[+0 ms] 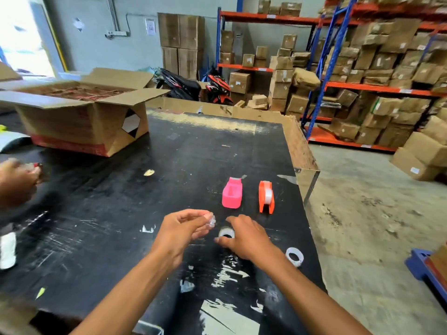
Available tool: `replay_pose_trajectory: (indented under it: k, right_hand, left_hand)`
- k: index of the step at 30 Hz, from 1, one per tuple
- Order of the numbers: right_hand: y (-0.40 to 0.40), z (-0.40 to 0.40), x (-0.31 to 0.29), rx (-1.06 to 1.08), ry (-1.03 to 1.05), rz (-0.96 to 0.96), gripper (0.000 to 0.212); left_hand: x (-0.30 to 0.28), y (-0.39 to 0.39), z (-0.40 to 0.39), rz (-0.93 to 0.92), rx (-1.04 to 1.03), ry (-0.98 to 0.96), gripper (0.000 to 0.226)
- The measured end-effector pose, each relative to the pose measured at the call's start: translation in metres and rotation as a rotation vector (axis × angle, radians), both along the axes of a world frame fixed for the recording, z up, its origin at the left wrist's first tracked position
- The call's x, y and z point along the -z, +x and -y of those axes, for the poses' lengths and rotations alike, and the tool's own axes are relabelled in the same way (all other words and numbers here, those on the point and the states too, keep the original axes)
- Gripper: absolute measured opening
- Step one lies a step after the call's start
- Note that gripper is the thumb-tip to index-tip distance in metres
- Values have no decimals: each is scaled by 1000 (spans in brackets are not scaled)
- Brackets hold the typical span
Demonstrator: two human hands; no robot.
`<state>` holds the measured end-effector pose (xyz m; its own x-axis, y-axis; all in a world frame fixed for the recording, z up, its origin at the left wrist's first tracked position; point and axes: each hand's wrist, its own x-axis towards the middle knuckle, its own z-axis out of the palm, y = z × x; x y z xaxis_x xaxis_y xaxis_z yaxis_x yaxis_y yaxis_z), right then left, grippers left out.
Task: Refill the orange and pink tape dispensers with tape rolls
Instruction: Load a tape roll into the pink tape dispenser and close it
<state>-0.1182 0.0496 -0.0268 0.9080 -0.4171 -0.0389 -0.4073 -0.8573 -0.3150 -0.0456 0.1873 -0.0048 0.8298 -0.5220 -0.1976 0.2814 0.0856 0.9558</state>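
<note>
Both bare forearms are extended forward over the scuffed black tabletop (101, 213). The left hand (183, 229) is raised slightly, its fingers curled, and a small clear plastic piece (211, 220) is pinched between thumb and fingertips. The right hand (246, 234) is lowered palm-down, with thumb and fingers closed around a white roll of clear tape (227, 232) that sits on the table. A second, similar clear tape roll (294, 256) lies untouched just right of the right wrist, near the table's edge.

Beyond the hands, the pink plastic tape dispenser (232, 194) stands with its cavity seen empty, and the orange plastic tape dispenser (266, 196) stands just beside it on the right, a roll already seated in it. The two are close but apart.

At the far left of the table an open brown cardboard box (82, 124) is placed, and another person's hand (18, 182) is seen blurred at the left edge; what it grips cannot be told. The tabletop is marked with scratches and pale tape residue. Behind it, blue-and-orange metal shelving (343, 85) stacked with cardboard cartons is seen, a parked motorcycle (215, 88) and a grey concrete floor (362, 213).
</note>
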Motion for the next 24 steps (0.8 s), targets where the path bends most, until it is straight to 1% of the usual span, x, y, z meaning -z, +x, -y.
replay_pose_trajectory:
  k: [2,4,5,8,9,10,12,14,19,22,24]
  right_hand:
    - [8,-1,6,46,19,7,53]
    - [12,3,5,83,125,92,49]
    - [12,5,2,96,242,169,46]
    - [8,8,-10,100,737,420,46]
    - [6,8,-15,82,844,469,49]
    - [3,8,-20,61,886,494,52]
    - [1,7,-25,43,878,530,58]
    - [2,7,-28,73,853,582,61]
    - [1,10,-30,175,797,725,59]
    - [0,11,-28,249,765,775,62]
    - [2,12,-27,278,753,801,64]
  left_hand:
    - [2,5,-3,-22,-7,-21,3]
    - [4,12,-4,-48,0,-43,4]
    - [5,16,-3,-63,2,-60,6]
    - [7,29,3,-91,19,-103,7]
    - [9,34,7,-85,45,-101,8]
    - [9,36,10,-71,76,-96,8]
    - [8,41,19,-31,142,-90,11]
    - [7,45,28,14,198,-94,11]
    - [2,50,48,80,294,-132,16]
    - [-1,44,55,85,342,-136,19]
    - [-5,42,57,53,365,-152,24]
